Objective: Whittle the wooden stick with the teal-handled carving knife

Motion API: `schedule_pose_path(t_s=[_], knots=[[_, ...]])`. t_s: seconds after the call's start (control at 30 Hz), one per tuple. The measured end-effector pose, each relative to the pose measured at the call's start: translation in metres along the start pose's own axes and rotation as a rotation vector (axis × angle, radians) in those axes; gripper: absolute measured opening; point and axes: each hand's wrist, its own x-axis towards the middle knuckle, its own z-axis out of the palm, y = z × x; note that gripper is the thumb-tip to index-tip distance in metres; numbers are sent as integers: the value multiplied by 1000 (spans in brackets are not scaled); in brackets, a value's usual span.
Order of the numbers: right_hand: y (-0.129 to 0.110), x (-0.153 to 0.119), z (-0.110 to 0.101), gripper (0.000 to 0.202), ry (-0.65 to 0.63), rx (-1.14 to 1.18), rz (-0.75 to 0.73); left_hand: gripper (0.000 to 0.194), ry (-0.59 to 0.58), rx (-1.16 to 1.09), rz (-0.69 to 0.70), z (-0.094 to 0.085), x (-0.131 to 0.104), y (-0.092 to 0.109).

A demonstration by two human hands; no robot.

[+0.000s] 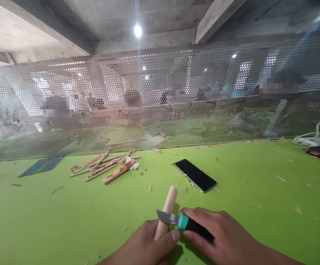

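My left hand is closed around the lower part of a pale round wooden stick, which tilts up and away from me. In my right hand is a carving knife with a black and teal handle. Its short angled blade lies across the stick, just above my left thumb. The lower end of the stick is hidden by my left hand, and part of the knife handle by my right fingers.
Beyond my hands, a phone lies on the green table. A pile of wood strips and a red-stained stick are at back left, near a patterned sheet. A perforated metal screen stands along the back. White cables lie far right.
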Motion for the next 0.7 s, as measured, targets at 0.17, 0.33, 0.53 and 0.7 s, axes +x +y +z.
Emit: schedule_pose_path(t_s=[0.17, 0.33, 0.53, 0.7], knots=[[-1, 1, 0, 33, -2, 16, -13, 67, 12, 0, 2, 1, 0, 1], [-2, 0, 0, 34, -18, 9, 24, 64, 7, -62, -12, 2, 3, -3], [-3, 2, 1, 35, -5, -15, 19, 66, 35, 4, 12, 0, 6, -8], [-4, 2, 1, 35, -15, -24, 25, 63, 30, -101, -12, 0, 7, -11]])
